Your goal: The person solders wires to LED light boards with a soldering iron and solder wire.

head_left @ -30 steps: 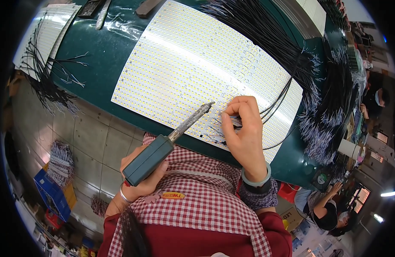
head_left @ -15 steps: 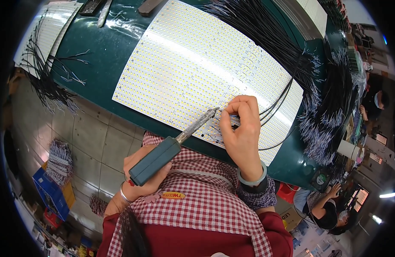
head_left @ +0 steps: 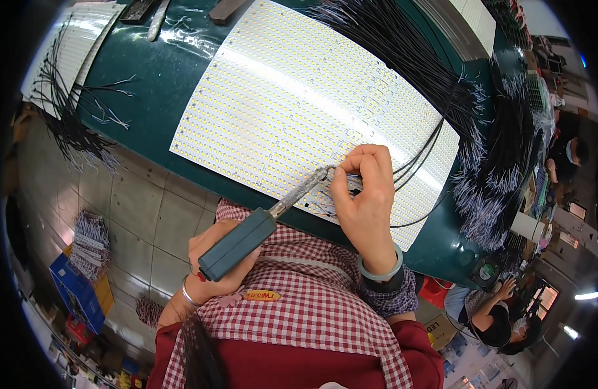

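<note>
My left hand [head_left: 211, 249] is wrapped round the dark green handle of a soldering iron [head_left: 244, 240]. Its grey shaft slants up to the right, and the bent tip sits beside the fingertips of my right hand [head_left: 369, 194]. Those fingers are closed in a pinch on the thin end of a wire [head_left: 357, 192], which is mostly hidden by the hand. Beneath lies a large white LED panel [head_left: 247, 110] with rows of small yellowish chips. Black cables run from the right, across the panel, to my right hand. A few fine coloured wires show by the panel's near edge.
The panel rests on a green table [head_left: 137, 123]. Bundles of black cables [head_left: 402, 39] with stripped ends lie along the right side. More panels with cables [head_left: 65, 58] are at the far left. A blue box [head_left: 75, 292] stands on the floor; a co-worker [head_left: 500, 318] sits at right.
The soldering iron has shifted slightly right, bringing its tip closer to my right fingertips. My right hand keeps its pinch in nearly the same place.
</note>
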The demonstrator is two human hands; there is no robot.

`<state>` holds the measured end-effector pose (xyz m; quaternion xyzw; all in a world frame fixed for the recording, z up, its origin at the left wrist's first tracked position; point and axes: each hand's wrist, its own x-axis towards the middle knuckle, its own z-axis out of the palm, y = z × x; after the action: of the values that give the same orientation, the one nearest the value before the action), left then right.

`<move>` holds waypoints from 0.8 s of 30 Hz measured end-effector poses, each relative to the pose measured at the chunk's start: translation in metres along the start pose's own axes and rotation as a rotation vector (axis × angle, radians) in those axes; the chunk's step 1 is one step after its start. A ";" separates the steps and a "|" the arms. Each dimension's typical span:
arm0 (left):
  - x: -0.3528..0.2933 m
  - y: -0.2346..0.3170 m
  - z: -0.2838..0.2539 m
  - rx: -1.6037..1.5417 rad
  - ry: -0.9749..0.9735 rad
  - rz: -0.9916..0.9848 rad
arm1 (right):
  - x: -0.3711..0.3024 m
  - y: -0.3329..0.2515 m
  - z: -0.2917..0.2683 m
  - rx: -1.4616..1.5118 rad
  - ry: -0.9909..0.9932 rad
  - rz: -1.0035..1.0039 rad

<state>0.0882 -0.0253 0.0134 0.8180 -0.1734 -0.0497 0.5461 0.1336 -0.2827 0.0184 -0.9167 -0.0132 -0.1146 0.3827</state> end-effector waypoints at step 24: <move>-0.004 0.001 -0.004 -0.003 0.027 -0.067 | -0.001 0.001 -0.002 -0.002 -0.020 0.023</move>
<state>0.0848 -0.0206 0.0153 0.8232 -0.1386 -0.0570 0.5475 0.1326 -0.2844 0.0191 -0.9181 -0.0061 -0.1012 0.3831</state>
